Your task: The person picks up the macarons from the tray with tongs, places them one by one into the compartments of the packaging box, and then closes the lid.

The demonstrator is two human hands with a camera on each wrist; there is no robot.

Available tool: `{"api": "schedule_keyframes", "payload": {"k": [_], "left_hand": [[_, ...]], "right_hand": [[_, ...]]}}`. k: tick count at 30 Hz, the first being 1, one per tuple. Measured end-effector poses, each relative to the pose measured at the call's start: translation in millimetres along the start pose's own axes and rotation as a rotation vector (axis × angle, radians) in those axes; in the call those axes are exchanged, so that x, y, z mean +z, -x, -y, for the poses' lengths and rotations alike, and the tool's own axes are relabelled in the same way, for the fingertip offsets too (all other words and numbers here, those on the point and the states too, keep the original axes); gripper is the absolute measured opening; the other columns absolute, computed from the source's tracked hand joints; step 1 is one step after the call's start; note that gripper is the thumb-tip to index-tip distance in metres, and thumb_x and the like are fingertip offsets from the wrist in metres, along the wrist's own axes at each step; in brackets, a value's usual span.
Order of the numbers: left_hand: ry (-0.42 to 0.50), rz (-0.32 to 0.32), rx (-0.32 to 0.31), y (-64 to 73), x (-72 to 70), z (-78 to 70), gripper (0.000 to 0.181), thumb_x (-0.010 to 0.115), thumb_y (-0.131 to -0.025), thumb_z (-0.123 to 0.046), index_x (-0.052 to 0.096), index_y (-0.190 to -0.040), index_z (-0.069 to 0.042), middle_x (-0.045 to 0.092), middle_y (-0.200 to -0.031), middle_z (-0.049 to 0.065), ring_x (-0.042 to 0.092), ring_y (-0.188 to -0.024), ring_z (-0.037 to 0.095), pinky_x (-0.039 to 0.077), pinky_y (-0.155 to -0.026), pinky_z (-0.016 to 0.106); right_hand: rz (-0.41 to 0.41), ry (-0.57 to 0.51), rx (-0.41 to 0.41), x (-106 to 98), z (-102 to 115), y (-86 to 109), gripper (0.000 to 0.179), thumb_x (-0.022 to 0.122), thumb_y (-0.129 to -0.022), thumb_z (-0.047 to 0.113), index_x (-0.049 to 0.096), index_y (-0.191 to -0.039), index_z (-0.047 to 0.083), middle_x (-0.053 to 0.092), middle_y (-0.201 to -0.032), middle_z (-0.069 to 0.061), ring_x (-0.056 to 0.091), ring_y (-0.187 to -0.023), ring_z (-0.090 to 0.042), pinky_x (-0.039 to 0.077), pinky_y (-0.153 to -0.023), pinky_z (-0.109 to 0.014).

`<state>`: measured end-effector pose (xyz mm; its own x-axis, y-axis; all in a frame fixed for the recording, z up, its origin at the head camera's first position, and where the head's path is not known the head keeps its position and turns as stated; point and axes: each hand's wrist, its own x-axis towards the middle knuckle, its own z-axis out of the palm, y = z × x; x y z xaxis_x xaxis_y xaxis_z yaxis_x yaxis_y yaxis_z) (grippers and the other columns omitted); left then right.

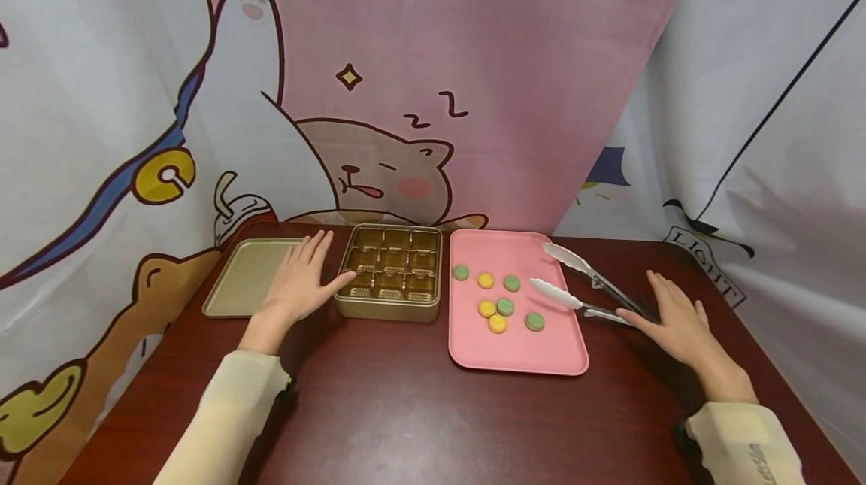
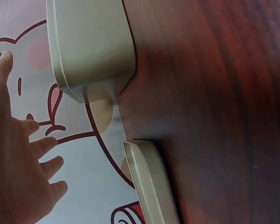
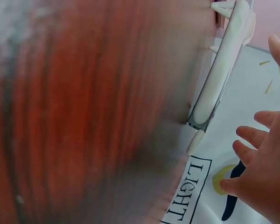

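My left hand (image 1: 298, 282) is held with fingers spread between a gold tin lid (image 1: 237, 282) and a gold tin box (image 1: 389, 310), its thumb overlapping the box's left rim in the head view. Inside the box sits a gold plastic insert (image 1: 395, 259) divided into small square compartments. On the right, my right hand (image 1: 683, 323) is spread beside the handle end of metal tongs (image 1: 609, 289) with white scalloped tips. The tongs lie spread apart, tips over a pink tray (image 1: 467, 350). Several green macarons (image 1: 534, 321) and three yellow macarons (image 1: 497, 323) lie on that tray.
A dark reddish-brown wooden table (image 1: 406, 410) carries everything. Behind and at both sides hangs a printed cartoon cloth (image 1: 528, 94), meeting the table's back edge close behind the box and tray. The lid lies at the back left, near the left edge.
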<state>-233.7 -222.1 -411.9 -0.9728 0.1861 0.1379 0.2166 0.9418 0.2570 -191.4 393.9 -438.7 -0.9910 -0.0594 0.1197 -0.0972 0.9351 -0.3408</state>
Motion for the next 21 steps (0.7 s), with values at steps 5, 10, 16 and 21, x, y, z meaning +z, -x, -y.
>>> {"api": "schedule_keyframes", "payload": {"k": [5,10,16,21], "left_hand": [[0.034,0.022,-0.013,4.5,2.1,0.2,0.096,0.046,-0.094,-0.07,0.01,-0.162,-0.012,0.018,-0.167,0.017,0.019,-0.153,0.038,0.011,-0.125,0.057],[0.081,0.046,-0.01,6.8,3.2,0.1,0.094,0.045,-0.094,-0.07,0.013,-0.162,-0.013,0.024,-0.165,0.019,0.025,-0.151,0.041,0.014,-0.125,0.056],[0.168,0.092,0.003,10.4,3.7,1.4,0.093,0.049,-0.094,-0.067,0.014,-0.161,-0.012,0.024,-0.164,0.02,0.025,-0.15,0.042,0.014,-0.124,0.058],[0.257,0.119,0.038,13.1,4.3,1.8,0.091,0.055,-0.094,-0.061,0.017,-0.161,-0.013,0.022,-0.165,0.018,0.023,-0.151,0.043,0.017,-0.122,0.061]], "right_hand": [[0.001,-0.008,-0.018,2.5,-2.3,-0.1,0.101,0.061,-0.092,0.056,0.011,-0.159,0.0,0.021,-0.158,-0.036,0.018,-0.145,-0.056,0.009,-0.105,-0.082],[0.013,-0.042,-0.036,0.9,-2.5,-1.0,0.098,0.062,-0.092,0.052,0.015,-0.157,-0.004,0.023,-0.155,-0.039,0.021,-0.143,-0.057,0.01,-0.106,-0.082],[0.061,-0.101,-0.04,0.6,-2.6,-2.3,0.098,0.064,-0.092,0.049,0.016,-0.156,-0.006,0.023,-0.154,-0.041,0.023,-0.14,-0.06,0.016,-0.107,-0.079],[0.1,-0.111,-0.03,0.4,-3.1,-2.7,0.103,0.068,-0.089,0.051,0.015,-0.157,-0.005,0.025,-0.153,-0.04,0.027,-0.137,-0.061,0.026,-0.104,-0.076]]}}
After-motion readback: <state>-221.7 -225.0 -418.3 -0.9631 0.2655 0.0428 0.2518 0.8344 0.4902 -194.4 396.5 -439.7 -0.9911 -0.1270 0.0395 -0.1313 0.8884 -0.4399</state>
